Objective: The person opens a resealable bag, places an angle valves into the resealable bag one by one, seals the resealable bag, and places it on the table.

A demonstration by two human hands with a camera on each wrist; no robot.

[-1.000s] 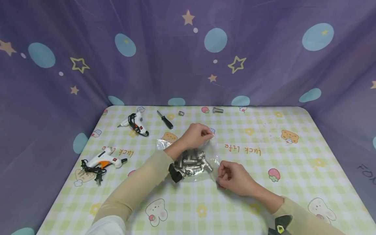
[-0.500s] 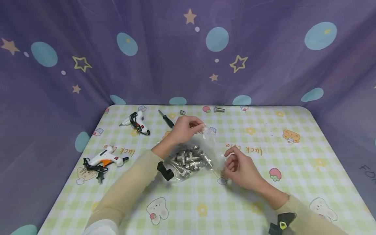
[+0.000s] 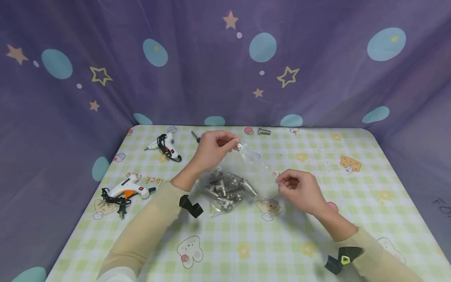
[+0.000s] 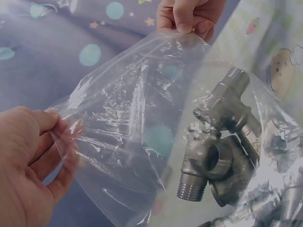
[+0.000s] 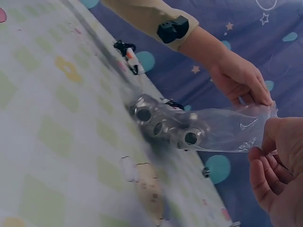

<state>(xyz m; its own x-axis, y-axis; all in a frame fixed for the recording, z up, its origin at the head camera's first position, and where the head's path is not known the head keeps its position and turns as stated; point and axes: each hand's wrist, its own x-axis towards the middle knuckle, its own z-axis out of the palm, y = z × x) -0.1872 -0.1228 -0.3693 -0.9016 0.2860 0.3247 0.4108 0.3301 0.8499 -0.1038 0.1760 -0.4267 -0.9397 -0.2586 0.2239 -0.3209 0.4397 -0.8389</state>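
A clear plastic bag (image 3: 246, 164) with several metal pipe fittings (image 3: 227, 188) in it lies on the checked tablecloth (image 3: 246, 235). My left hand (image 3: 234, 144) pinches the far edge of the bag's mouth and holds it up. My right hand (image 3: 282, 181) pinches the near edge, so the mouth is stretched between them. In the left wrist view the left hand (image 4: 54, 130) and the right hand (image 4: 187, 21) hold the film taut above the fittings (image 4: 222, 156). From the right wrist the bag (image 5: 222, 127) sags towards the table with the fittings (image 5: 165, 125) at its bottom.
Two white glue guns (image 3: 165, 145) (image 3: 127, 190) lie at the left of the table. A screwdriver (image 3: 195, 136) is partly hidden behind my left hand, and a bolt (image 3: 263, 131) lies at the far edge. A purple curtain (image 3: 225, 70) closes the back and sides.
Both hands have risen and moved apart, pulling the bag's mouth open. The left hand went farther away, the right hand up and right; the fittings slid a little left.
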